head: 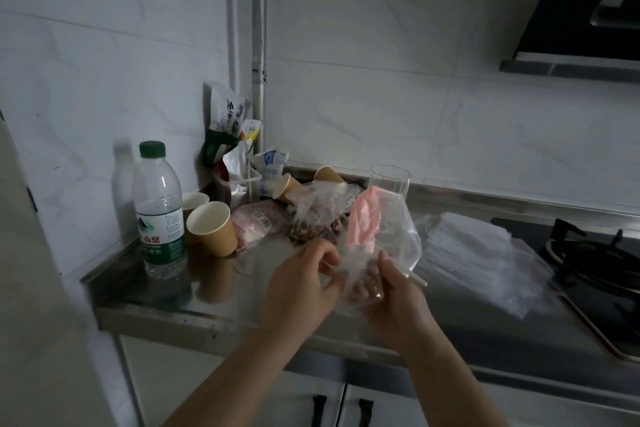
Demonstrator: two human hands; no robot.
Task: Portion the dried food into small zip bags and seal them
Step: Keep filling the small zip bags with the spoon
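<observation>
A small clear zip bag (pixel 356 282) with some dark dried food at its bottom hangs over the steel counter's front, held between both hands. My left hand (pixel 304 282) pinches its left edge and my right hand (pixel 393 295) grips its right side. A pink spoon-like scoop (pixel 363 222) stands up from my right hand, along with a larger clear bag (pixel 398 229) and a white straw-like stick (pixel 414 276). Behind them lies a big clear bag of brown dried food (pixel 313 224). A stack of empty zip bags (pixel 485 260) lies to the right.
A water bottle (pixel 160 210) and brown paper cups (pixel 213 227) stand at the left of the steel counter (pixel 194 302). Snack packets (pixel 225 128) fill the back corner, with a drinking glass (pixel 390 180) behind my hands. A gas hob (pixel 595 263) sits at the right.
</observation>
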